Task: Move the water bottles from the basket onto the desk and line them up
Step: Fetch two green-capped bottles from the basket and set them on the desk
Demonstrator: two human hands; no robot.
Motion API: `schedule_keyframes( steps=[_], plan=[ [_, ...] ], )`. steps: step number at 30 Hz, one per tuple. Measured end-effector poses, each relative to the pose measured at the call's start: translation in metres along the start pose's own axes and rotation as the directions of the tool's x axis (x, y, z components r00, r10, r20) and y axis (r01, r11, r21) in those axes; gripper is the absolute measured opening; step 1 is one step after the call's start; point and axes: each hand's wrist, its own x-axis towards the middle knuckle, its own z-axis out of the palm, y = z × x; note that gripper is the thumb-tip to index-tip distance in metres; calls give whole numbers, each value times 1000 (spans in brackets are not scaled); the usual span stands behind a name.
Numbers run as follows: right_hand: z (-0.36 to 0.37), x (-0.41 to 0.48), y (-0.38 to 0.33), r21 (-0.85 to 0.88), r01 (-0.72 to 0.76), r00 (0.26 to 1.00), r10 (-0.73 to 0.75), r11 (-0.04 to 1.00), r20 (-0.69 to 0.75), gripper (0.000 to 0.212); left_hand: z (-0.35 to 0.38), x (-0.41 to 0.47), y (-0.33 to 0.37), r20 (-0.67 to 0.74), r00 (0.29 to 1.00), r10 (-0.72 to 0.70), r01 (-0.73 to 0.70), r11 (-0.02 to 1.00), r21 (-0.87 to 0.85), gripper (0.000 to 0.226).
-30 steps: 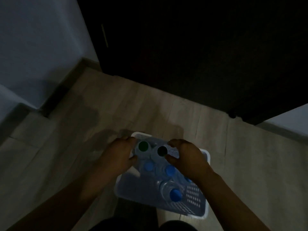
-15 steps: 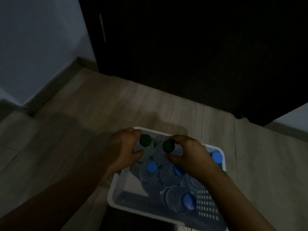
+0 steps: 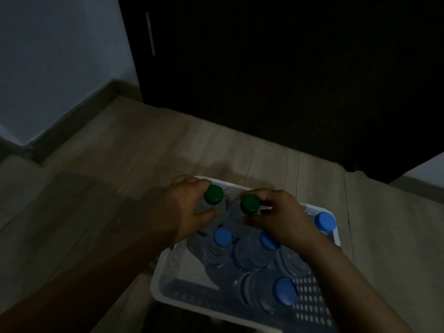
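A white perforated basket [image 3: 168, 267] sits on the wooden floor and holds several clear water bottles. My left hand [image 3: 182, 207] grips the neck of a green-capped bottle [image 3: 213, 194] at the basket's far left. My right hand [image 3: 278, 217] grips a second green-capped bottle [image 3: 250, 204] beside it. Blue-capped bottles stand upright nearer to me: one [image 3: 223, 236] at the left, one [image 3: 268, 240] partly under my right wrist, one [image 3: 286, 291] at the front, and one [image 3: 324, 221] at the far right. No desk shows in this dim view.
A dark cabinet or door [image 3: 276, 80] rises right behind the basket, with a pale handle strip [image 3: 150, 33]. A light wall [image 3: 55, 63] with a skirting board stands at the left. Wooden floor [image 3: 96, 188] spreads to the left and right of the basket.
The view has come closer to the basket. Both hands have stayed on the two green-capped bottles, whose caps now stand a little higher and more exposed.
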Motion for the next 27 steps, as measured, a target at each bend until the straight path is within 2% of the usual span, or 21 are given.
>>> schedule_keyframes(
  steps=[4, 10, 14, 18, 21, 24, 27],
  plan=[
    [3, -2, 3, 24, 36, 999, -35, 999, -37, 26, 3, -5, -2, -70, 996, 54, -61, 993, -100, 42],
    [-1, -9, 0, 58, 129, 984, -121, 990, -129, 23, 0, -12, 8, -113, 992, 49, -78, 962, -263, 31],
    [-13, -19, -14, 146, 169, 970, -138, 975, -199, 33, -11, -12, 19, -127, 992, -16, -27, 943, -332, 25],
    [-22, -25, -34, 201, 232, 952, -180, 952, -249, 27, -29, -12, 35, -228, 973, -21, -69, 924, -377, 18],
    [-33, -31, -53, 269, 276, 934, -192, 923, -300, 23, -44, -11, 51, -313, 949, -30, -101, 914, -393, 24],
    [-47, -36, -76, 276, 334, 911, -233, 901, -341, 20, -62, -8, 70, -374, 925, -68, -141, 852, -505, 25],
    [-61, -35, -99, 322, 384, 872, -225, 866, -434, 24, -86, -2, 94, -401, 908, -122, -188, 738, -648, 28]
  ],
)
